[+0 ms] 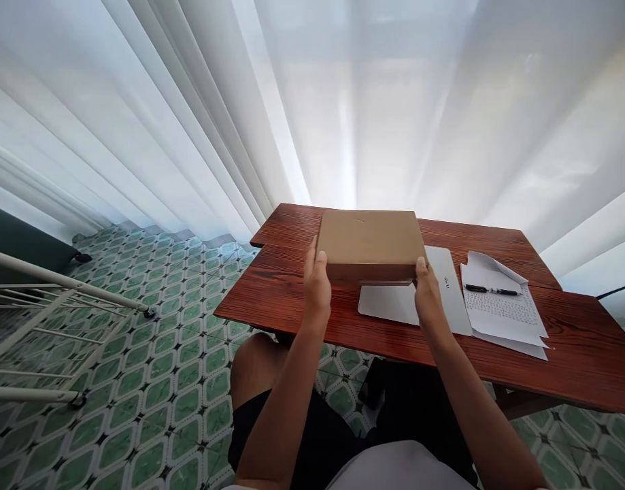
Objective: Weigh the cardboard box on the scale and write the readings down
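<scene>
A brown cardboard box (370, 238) is held between my two hands above the wooden table, closed and roughly level. My left hand (317, 282) grips its left side, thumb near the front corner. On the opposite side, my right hand (427, 289) holds the front right corner with the thumb against the edge. The fingers under and behind the box are partly hidden. Below it lies a closed silver laptop (447, 292), partly covered by the box and my right hand.
Handwritten sheets of paper (500, 316) with a black pen (490, 290) on top lie right of the laptop on the reddish-brown table (271, 286). White curtains (373, 122) hang behind. A white metal rack on casters (72, 299) stands on the tiled floor at left.
</scene>
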Motion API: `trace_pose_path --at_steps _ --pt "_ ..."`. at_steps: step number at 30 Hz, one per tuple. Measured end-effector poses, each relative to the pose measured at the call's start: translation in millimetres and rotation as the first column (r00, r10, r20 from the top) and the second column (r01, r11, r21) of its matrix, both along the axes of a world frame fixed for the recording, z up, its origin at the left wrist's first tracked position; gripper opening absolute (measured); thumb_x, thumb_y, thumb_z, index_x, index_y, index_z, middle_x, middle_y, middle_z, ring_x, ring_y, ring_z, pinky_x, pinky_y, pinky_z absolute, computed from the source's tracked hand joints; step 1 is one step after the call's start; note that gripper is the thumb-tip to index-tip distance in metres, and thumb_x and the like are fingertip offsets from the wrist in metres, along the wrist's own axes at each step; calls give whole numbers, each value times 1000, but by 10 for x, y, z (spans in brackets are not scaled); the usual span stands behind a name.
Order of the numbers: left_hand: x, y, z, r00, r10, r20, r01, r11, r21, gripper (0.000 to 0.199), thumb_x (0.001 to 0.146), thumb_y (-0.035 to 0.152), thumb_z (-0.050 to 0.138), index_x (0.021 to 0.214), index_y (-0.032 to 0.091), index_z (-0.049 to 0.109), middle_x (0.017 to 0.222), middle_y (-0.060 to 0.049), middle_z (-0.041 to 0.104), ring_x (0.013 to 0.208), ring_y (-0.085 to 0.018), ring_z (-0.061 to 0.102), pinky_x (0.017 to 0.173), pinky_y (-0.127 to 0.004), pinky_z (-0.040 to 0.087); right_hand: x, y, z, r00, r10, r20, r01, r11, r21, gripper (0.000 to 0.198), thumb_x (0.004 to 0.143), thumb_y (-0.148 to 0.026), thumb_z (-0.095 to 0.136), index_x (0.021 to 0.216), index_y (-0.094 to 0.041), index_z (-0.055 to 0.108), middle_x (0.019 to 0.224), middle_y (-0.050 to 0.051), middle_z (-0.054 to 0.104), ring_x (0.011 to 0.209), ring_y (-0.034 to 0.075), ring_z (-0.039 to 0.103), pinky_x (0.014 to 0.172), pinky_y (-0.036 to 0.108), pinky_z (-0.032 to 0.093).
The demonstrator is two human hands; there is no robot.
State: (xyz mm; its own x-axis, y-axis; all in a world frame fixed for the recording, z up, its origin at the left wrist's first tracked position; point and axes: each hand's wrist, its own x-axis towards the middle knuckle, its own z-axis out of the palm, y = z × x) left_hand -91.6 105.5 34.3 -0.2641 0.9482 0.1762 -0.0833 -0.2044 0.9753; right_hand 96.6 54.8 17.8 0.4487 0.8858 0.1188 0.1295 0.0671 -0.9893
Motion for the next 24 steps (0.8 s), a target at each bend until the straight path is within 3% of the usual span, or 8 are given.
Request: trace_pose_path --at_steps 5,12,19,24 --pt "-412 66 -44 986 162 46 -164 985 47 47 93 30 49 137 18 58 150 -3 48 139 -17 45 116 -28 37 -450 168 45 994 109 -27 -109 994 7 69 94 -68 42 145 -22 50 149 10 53 140 28 46 117 43 38" --pt "-881 95 -210 952 301 56 -305 950 66 51 88 26 51 137 17 59 148 -2 51 138 -15 46 116 -23 34 -858 326 -114 966 257 -21 -256 967 4 62 95 -62 45 145 -24 51 144 6 58 136 27 50 117 45 36" --pt "-1064 107 -476 943 324 76 -326 945 13 54 87 28 51 139 16 58 150 -4 49 141 -19 43 116 -28 36 -1004 308 -188 952 301 -47 -303 951 -61 63 95 -61 45 148 -26 48 148 3 54 141 25 46 119 41 33" --pt "-1072 108 -545 936 341 86 -343 939 9 54 87 29 53 139 16 59 148 -3 51 140 -19 44 117 -29 36 -1007 318 -259 954 299 -31 -300 951 -79 63 95 -61 44 146 -26 50 149 3 53 141 26 45 120 42 34"
